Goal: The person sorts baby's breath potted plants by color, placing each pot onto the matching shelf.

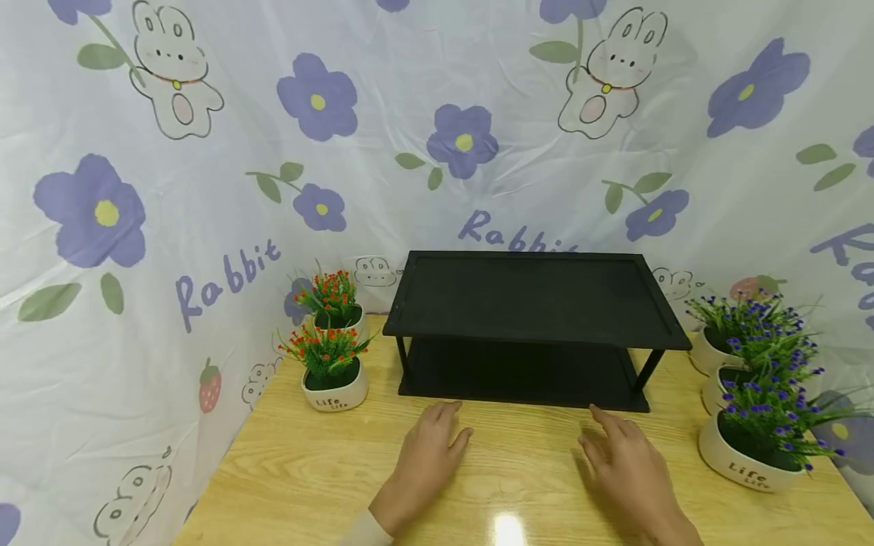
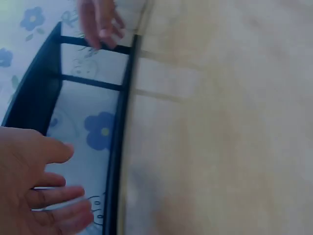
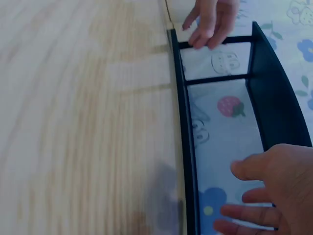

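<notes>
A black two-tier shelf stands on the wooden table against the cloth backdrop. My left hand is in front of its lower board, left of the middle, with fingers loosely extended and nothing in them. To the right, my right hand is held likewise, its fingertips near the board's front edge. The left wrist view has the left hand beside the shelf, thumb and fingers spread apart. In the right wrist view the right hand is also spread and holds nothing. Whether any fingertip touches the shelf, I cannot tell.
Two white pots of orange flowers stand left of the shelf, one behind the other. Three white pots with purple flowers line the right side. A printed cloth hangs behind and at the left of the table.
</notes>
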Demonstrator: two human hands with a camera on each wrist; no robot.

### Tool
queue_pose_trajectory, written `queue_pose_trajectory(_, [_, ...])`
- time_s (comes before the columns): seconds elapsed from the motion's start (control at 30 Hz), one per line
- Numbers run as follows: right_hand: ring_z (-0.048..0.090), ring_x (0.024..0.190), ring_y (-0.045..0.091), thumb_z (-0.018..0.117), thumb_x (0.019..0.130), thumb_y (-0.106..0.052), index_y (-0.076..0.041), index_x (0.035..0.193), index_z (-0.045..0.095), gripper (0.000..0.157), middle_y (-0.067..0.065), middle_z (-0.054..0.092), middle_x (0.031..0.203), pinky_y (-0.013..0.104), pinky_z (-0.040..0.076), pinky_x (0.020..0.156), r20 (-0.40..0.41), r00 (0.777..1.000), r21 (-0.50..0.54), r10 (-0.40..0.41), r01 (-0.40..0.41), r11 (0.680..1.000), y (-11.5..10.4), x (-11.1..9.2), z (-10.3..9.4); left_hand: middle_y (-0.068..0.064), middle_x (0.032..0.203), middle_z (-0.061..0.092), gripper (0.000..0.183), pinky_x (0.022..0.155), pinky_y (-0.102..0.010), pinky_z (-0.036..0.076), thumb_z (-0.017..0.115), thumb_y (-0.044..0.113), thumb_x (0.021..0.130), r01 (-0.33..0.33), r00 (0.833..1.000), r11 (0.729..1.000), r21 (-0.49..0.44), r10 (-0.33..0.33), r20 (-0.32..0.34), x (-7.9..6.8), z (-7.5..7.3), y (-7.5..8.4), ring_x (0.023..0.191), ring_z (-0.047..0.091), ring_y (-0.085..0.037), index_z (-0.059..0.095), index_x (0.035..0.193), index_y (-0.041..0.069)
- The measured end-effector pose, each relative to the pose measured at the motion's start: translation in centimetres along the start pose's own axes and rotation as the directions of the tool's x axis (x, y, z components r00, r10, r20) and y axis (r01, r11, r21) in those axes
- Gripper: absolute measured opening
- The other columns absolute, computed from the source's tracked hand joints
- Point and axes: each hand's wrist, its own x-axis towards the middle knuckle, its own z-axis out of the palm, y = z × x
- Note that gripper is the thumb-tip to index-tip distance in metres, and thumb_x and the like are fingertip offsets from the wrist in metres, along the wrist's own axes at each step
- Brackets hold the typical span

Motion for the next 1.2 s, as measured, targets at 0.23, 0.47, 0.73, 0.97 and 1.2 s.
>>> queue_pose_trajectory(0.23, [0.068, 0.08, 0.022, 0.082, 0.093, -0.012, -0.004, 0.123, 0.077, 0.031, 0.01, 0.077, 0.1, 0.033, 0.054, 0.059, -0.111, 0.993, -0.002, 0.038, -0.039, 0.999, 1.7, -0.1, -1.7, -0.001, 0.096, 0.074, 0.004, 0.072, -0.024, 0.064, 0.077, 0.01, 0.099, -0.004, 0.967, 0.976, -0.216, -0.052, -0.251, 2.4, -1.9, -0.9, 0.083, 0.072, -0.012, 0.075, 0.101, 0.008])
queue_pose_trajectory(0.47, [0.068, 0.075, 0.023, 0.082, 0.089, -0.002, 0.0, 0.118, 0.077, 0.029, 0.011, 0.076, 0.092, 0.031, 0.054, 0.059, -0.173, 0.985, 0.009, 0.019, -0.018, 1.0, 3.7, -0.4, -3.3, -0.006, 0.092, 0.076, 0.006, 0.072, -0.03, 0.064, 0.075, 0.009, 0.101, 0.073, 0.938, 0.964, -0.255, -0.153, -0.31, 4.3, -3.5, -3.4, 0.08, 0.072, -0.018, 0.078, 0.101, 0.005])
queue_pose_trajectory(0.73, [0.067, 0.072, 0.023, 0.08, 0.091, -0.001, 0.003, 0.118, 0.075, 0.028, 0.017, 0.077, 0.096, 0.024, 0.053, 0.056, -0.185, 0.979, 0.009, 0.087, -0.087, 0.996, 7.0, -1.9, -6.3, -0.014, 0.099, 0.078, 0.013, 0.076, -0.04, 0.067, 0.072, 0.008, 0.102, 0.108, 0.925, 0.957, -0.268, -0.196, -0.327, 5.3, -4.0, -5.9, 0.084, 0.077, -0.025, 0.078, 0.108, -0.001])
queue_pose_trajectory(0.97, [0.067, 0.068, 0.019, 0.076, 0.096, -0.005, 0.007, 0.117, 0.074, 0.024, 0.025, 0.076, 0.095, 0.028, 0.054, 0.053, -0.197, 0.955, -0.007, 0.223, -0.229, 0.973, 9.4, -3.0, -8.9, -0.02, 0.108, 0.073, 0.017, 0.083, -0.044, 0.067, 0.068, 0.008, 0.105, 0.125, 0.922, 0.953, -0.275, -0.214, -0.321, 6.0, -4.1, -7.1, 0.097, 0.074, -0.033, 0.073, 0.116, -0.004])
queue_pose_trajectory(1.2, [0.067, 0.075, 0.042, 0.065, 0.104, -0.007, 0.017, 0.117, 0.064, 0.028, 0.032, 0.071, 0.094, 0.053, 0.059, 0.061, -0.164, 0.907, -0.029, 0.388, -0.397, 0.917, 11.1, -3.9, -10.3, -0.028, 0.136, 0.06, 0.043, 0.104, -0.055, 0.058, 0.064, 0.014, 0.107, 0.259, 0.93, 0.928, -0.266, -0.314, -0.191, 6.7, -3.7, -7.8, 0.124, 0.063, -0.042, 0.055, 0.143, -0.009])
